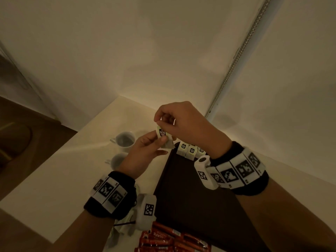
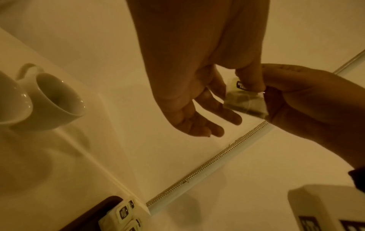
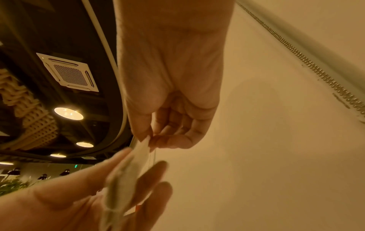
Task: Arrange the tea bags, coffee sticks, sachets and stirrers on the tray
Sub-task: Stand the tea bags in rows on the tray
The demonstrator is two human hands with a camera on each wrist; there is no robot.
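We held one tea bag [image 1: 164,138] above the far end of the tray [image 1: 190,193], our left hand [image 1: 145,151] and right hand [image 1: 181,120] both pinching it. Next, seemingly, setting it beside the standing tea bags [image 1: 189,150].

White cups [image 1: 125,139]; dark brown tray [image 1: 190,193]; red coffee sticks [image 1: 169,239].

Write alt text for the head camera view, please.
Both hands hold one tea bag above the far end of a dark tray: right hand pinching its top, left hand holding it lower down. Tea bags stand at the tray's far end; two white cups sit left.
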